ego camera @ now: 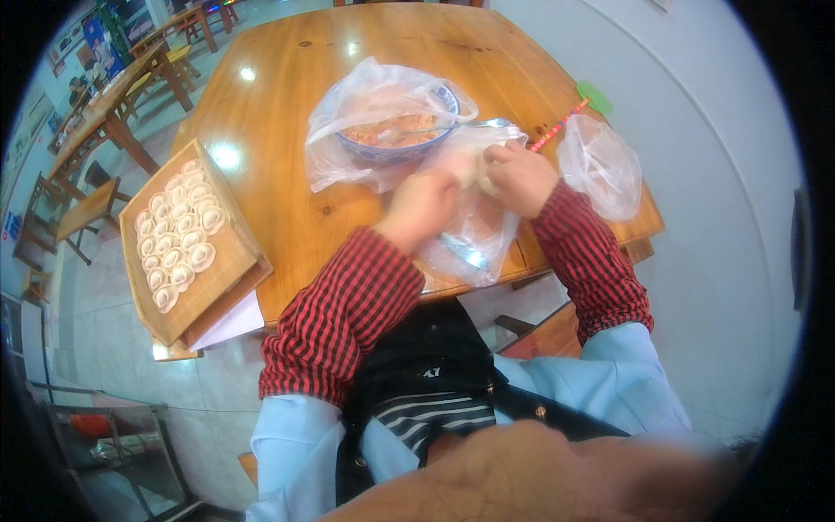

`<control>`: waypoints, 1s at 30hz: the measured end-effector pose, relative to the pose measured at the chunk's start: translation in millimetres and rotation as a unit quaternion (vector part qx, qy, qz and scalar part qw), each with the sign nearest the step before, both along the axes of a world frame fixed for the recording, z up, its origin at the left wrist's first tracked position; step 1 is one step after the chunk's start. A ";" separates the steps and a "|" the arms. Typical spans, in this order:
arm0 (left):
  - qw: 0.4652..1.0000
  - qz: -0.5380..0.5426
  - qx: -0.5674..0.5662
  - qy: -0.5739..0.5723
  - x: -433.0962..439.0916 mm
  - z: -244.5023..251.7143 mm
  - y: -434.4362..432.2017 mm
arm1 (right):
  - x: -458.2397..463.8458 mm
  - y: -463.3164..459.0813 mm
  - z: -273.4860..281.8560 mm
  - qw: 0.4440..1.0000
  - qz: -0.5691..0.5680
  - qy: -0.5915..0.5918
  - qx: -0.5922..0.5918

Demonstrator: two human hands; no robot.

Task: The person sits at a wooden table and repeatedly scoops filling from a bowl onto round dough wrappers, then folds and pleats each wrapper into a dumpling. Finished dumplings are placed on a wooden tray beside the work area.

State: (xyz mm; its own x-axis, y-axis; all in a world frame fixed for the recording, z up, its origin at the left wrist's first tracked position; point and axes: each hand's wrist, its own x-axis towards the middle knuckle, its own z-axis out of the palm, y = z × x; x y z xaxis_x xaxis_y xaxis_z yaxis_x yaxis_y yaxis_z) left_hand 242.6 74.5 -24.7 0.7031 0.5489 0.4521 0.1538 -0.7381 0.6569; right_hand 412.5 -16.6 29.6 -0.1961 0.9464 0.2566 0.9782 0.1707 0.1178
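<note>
Both hands are over the right part of the wooden table. My left hand (424, 203), blurred, is near a clear plastic bag; what its fingers hold is not plain. My right hand (520, 175) has its fingers closed on a pale piece of dough wrapper (486, 171), partly hidden by the fingers. Beyond them stands a blue-and-white bowl (391, 155) of minced filling (381, 132), half covered by a plastic bag (319, 140). A metal spoon (486, 124) rests across it. Nearer me, a shiny metal utensil (464, 251) lies on the plastic.
At the left table edge, a wooden tray (215, 274) holds rows of folded dumplings (181, 240), with white paper (228, 323) below. A crumpled plastic bag (600, 166) and a green fly swatter (593, 98) lie at right beside the wall. Benches and tables stand farther left.
</note>
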 end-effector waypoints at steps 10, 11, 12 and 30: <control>1.000 -0.024 -0.018 0.004 0.5 1.0 -4.6 | 15.6 -38.1 -0.5 0.977 0.090 0.145 0.131; 0.999 -0.031 -0.027 0.003 1.2 0.0 -5.0 | 14.3 -39.9 1.1 0.976 0.089 0.148 0.136; 0.999 -0.037 -0.035 0.006 1.6 -1.1 -5.2 | 12.3 -41.3 3.2 0.976 0.091 0.146 0.135; 0.751 -0.233 -0.599 -0.154 -2.9 11.4 4.9 | -30.5 -2.4 1.8 0.715 0.022 0.692 0.092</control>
